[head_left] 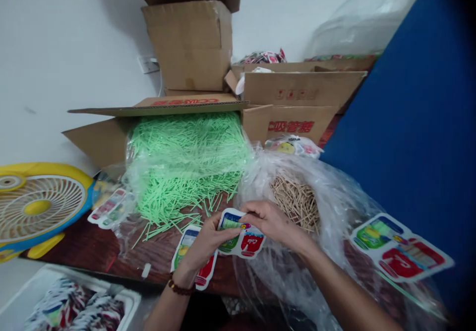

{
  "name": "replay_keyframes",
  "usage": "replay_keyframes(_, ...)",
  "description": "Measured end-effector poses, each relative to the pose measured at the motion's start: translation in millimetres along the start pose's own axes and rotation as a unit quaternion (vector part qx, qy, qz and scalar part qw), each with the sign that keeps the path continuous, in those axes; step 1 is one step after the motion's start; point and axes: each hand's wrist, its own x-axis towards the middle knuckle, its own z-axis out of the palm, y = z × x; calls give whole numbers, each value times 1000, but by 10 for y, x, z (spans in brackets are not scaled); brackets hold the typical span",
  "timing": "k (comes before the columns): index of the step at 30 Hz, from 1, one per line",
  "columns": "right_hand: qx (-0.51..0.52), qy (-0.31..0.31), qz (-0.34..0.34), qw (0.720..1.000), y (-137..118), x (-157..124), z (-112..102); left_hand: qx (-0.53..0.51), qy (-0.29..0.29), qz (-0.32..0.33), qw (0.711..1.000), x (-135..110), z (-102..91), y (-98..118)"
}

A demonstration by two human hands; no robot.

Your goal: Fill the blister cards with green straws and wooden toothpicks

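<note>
Between my two hands is a printed candy packet with a green picture on its left half and a red cola picture on its right. My left hand pinches its left side, and my right hand grips its upper edge. Partly hidden under my left wrist, a similar packet lies on the table. Thin green sticks spill from a clear bag just beyond my hands. Short brown sticks fill another clear plastic bag beside my right hand.
A matching packet lies at right, another at left. A yellow-and-blue fan stands on the left. Cardboard boxes are at the back, and a blue panel bounds the right. A white foam box holds packets at lower left.
</note>
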Motion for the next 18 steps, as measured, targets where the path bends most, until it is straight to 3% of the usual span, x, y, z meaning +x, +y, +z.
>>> replay_keyframes(4, 38, 14, 42, 998, 158, -255, -130, 56, -25, -30, 998, 111, 225, -19)
replay_keyframes(9, 79, 34, 116, 990, 469, -616, -251, 93, -15, -48, 994, 201, 407, -166)
replay_keyframes(14, 111, 74, 118, 984, 576, -819, -184, 164, -35, -37, 985, 251, 589, -230)
replay_keyframes(18, 104, 116, 112, 981, 615, -918, -102, 214, -24, -80, 973, 263, 713, -245)
